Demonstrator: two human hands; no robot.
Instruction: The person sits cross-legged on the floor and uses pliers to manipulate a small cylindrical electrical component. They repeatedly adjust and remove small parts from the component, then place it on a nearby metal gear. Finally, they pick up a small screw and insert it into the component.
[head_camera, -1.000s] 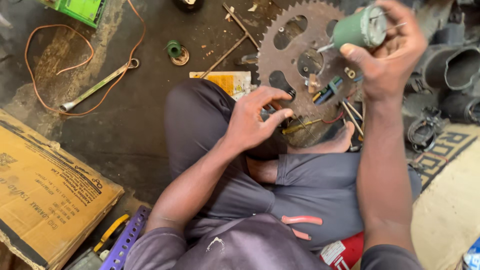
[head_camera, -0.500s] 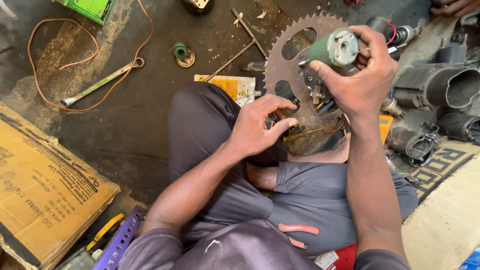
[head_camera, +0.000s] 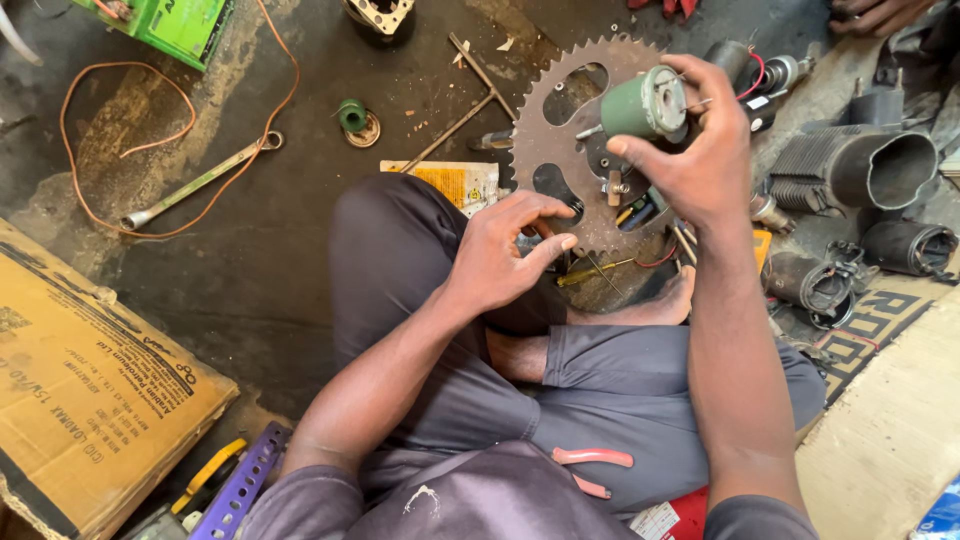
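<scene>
- We hold the small green cylindrical motor with the silver end cap (head_camera: 645, 103) raised in our right hand (head_camera: 700, 160), fingers clenched around its body, above the large rusty toothed sprocket wheel (head_camera: 580, 140) that lies flat on the dark oily floor (head_camera: 280, 260).
- Our left hand (head_camera: 500, 250) hovers over our knee, fingers curled and half closed; we cannot tell whether they pinch anything.
- We judge the step in hand to be inspection of the motor's shaft end.
- The next move calls for a steady right grip while the left hand comes up to the shaft.
- The motor's long axis lies roughly level, cap end turned right and towards us, thin shaft pointing left.
</scene>
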